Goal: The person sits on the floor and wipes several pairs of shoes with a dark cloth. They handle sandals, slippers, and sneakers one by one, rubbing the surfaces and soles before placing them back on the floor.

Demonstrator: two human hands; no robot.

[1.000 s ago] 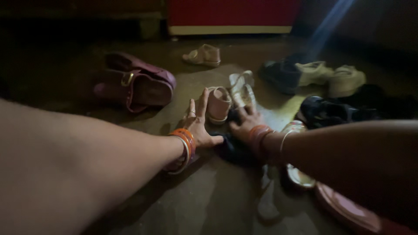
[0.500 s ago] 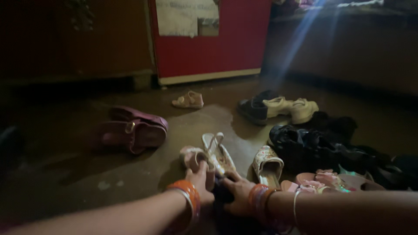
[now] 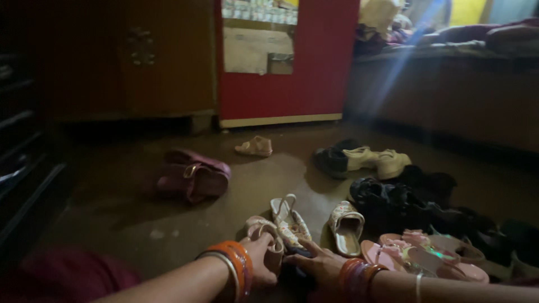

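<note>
My left hand [image 3: 261, 257], with orange bangles on the wrist, is curled around the heel end of a small pink shoe [image 3: 261, 229] on the floor. My right hand [image 3: 318, 261], also bangled, lies beside it with fingers spread. Its fingertips rest by a white strappy sandal [image 3: 289, 220] and on a dark item that is mostly hidden under both hands. A floral slip-on shoe [image 3: 346, 224] lies just right of the sandal.
Footwear is scattered on the dim floor: maroon clogs [image 3: 193, 177], a small beige sandal [image 3: 254, 147], a black shoe [image 3: 331, 160], cream shoes [image 3: 377, 160], a heap of black shoes [image 3: 393, 201], pink flowered sandals [image 3: 426, 255]. A red cabinet [image 3: 314, 67] stands behind, a low bed [image 3: 449, 95] at right.
The view has tilted up and the hands now sit at the bottom edge. My left hand went from flat and spread to curled on the pink shoe. The right hand stayed spread.
</note>
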